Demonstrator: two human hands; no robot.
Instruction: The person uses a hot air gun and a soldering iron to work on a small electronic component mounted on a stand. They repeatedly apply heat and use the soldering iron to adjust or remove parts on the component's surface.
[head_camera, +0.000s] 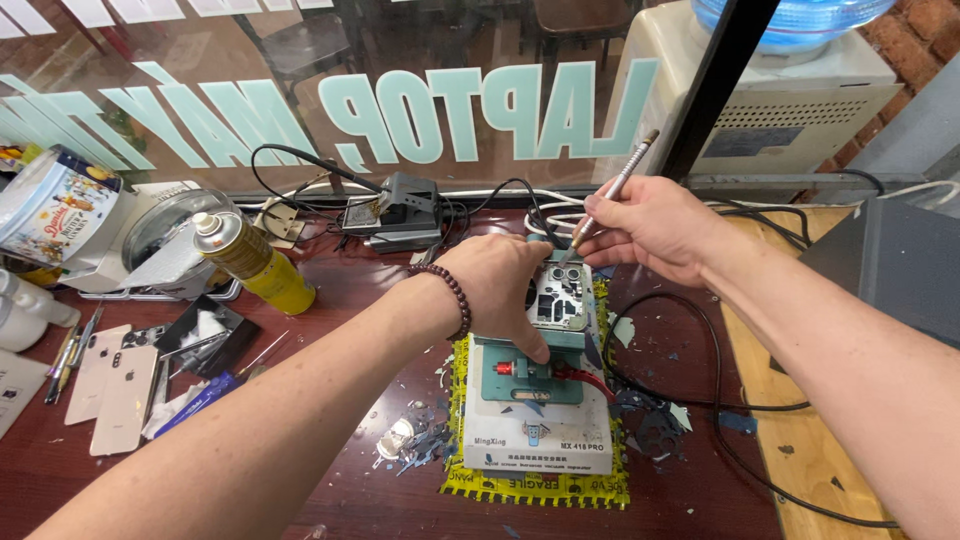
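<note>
Left hand (500, 285) comes in from lower left of the frame, forearm running diagonally up, bead bracelet (452, 295) on the wrist. Palm down, fingers curled over the near-left edge of the opened phone body (562, 298), thumb pressing down onto the teal clamp fixture (530, 375) below it; a partly closed, bracing grip rather than a full grasp. Right hand (650, 228) enters from the right edge, forearm angled up toward frame centre, wrist bent down slightly. Its fingers are pinched shut around a slim metal pen-type tool (612, 190), held like a pen, shaft tilted up-right, tip down on the upper part of the phone body. Phone body sits in the fixture at frame centre, on a white-and-teal heating unit (540, 440), which lies on a yellow mat (535, 488) on the dark red worktop (340, 490). Red lead (590, 382) at the fixture's right side. Glass shards (410, 440) scattered just left of the mat. Left of frame: yellow spray can (255, 262) lying tilted, two phone back covers (110, 385) side by side. Black cable (715, 400) loops right of the mat.
</note>
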